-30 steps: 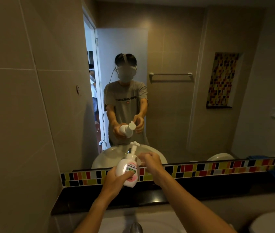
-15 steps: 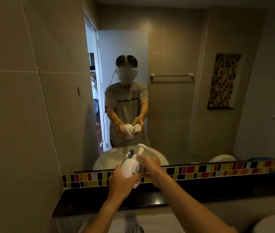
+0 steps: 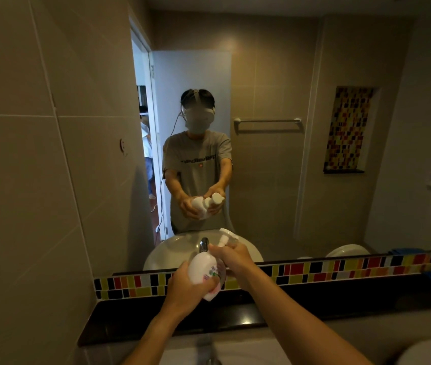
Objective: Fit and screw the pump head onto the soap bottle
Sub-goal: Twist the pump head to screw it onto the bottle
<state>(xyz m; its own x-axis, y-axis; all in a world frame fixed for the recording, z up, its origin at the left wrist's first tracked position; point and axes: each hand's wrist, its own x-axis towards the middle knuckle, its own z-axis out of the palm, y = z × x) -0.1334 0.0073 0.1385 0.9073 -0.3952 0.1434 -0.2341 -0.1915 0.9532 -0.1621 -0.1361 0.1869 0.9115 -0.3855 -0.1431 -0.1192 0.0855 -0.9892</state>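
I stand at a glossy black bench [image 3: 235, 316] under a wide mirror [image 3: 275, 154], beige tiles around and a mosaic strip [image 3: 314, 270] between. My left hand [image 3: 185, 288] clasps the smooth, rounded white soap bottle [image 3: 202, 270], tilted above the bench. My right hand [image 3: 232, 259] is closed around the white pump head [image 3: 226, 237] at its neck.
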